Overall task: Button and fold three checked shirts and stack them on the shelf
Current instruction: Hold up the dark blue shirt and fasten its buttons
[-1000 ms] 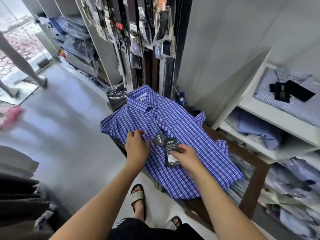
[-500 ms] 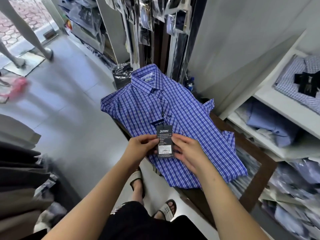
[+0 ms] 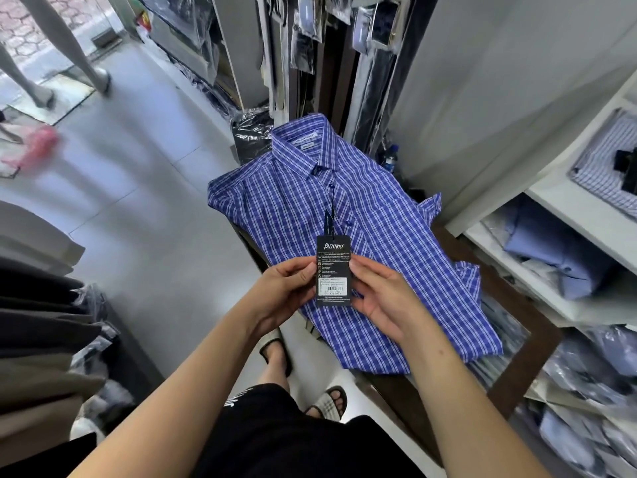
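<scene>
A blue checked shirt is laid front-up on a dark wooden table, its collar pointed away from the person and its lower part hanging slightly over the near edge. The placket is seen buttoned at the collar and at the two dark buttons below it. A black hang tag, tied by a dark string to the placket, is held flat over the shirt's front. The tag's left edge is pinched by the fingers of the left hand, and its right edge is gripped between the thumb and fingers of the right hand, so both hands are closed lightly on the tag. White lettering and a barcode label are shown on the tag. To the right, white shelves are filled with folded shirts, among them a pale checked shirt on the upper level and plain blue ones below. Bagged goods are hung on a rack behind the table. Sandalled feet are seen on the grey tiled floor.
</scene>
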